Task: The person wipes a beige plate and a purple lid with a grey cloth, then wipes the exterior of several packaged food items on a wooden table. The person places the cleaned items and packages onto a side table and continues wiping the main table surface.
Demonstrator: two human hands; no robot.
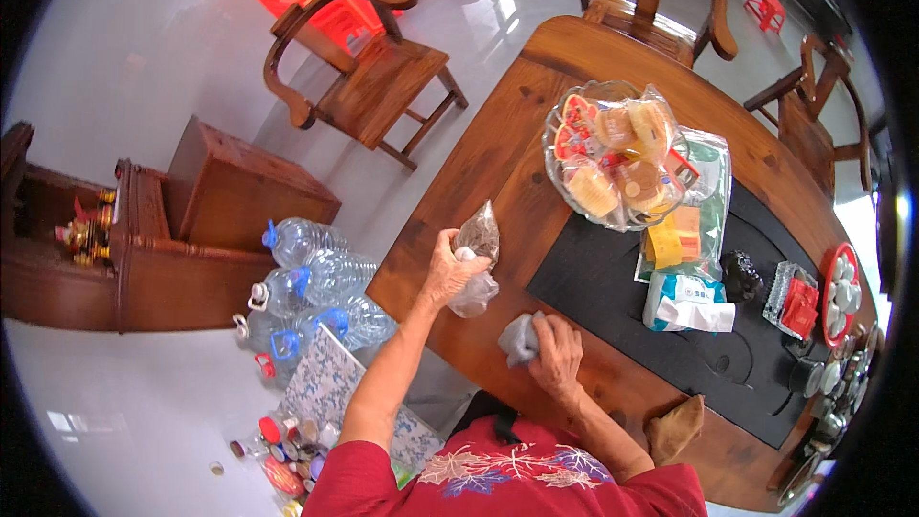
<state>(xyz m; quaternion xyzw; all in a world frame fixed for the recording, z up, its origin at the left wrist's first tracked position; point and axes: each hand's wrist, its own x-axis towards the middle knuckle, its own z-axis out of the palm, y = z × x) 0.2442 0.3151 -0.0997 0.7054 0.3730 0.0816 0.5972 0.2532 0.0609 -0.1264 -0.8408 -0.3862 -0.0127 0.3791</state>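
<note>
Brown wooden table, black inset panel, glass bowl of wrapped pastries, left hand gripping a clear plastic bag over the near-left corner, right hand clasping a bunched grey cloth nearby.

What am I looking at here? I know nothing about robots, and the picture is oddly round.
There's no robot: these are a person's own bare hands. The picture comes from a wide fisheye camera worn on the head, looking down, so straight edges bend near the rim. Picture left is the person's left.

The left hand holds a clear plastic bag with something brown inside. The right hand touches a grey cloth; whether it grips it is hard to tell.

On the wooden table are a glass bowl of wrapped snacks, a black panel, a blue-and-white packet and a brown cloth beside the right forearm.
</note>
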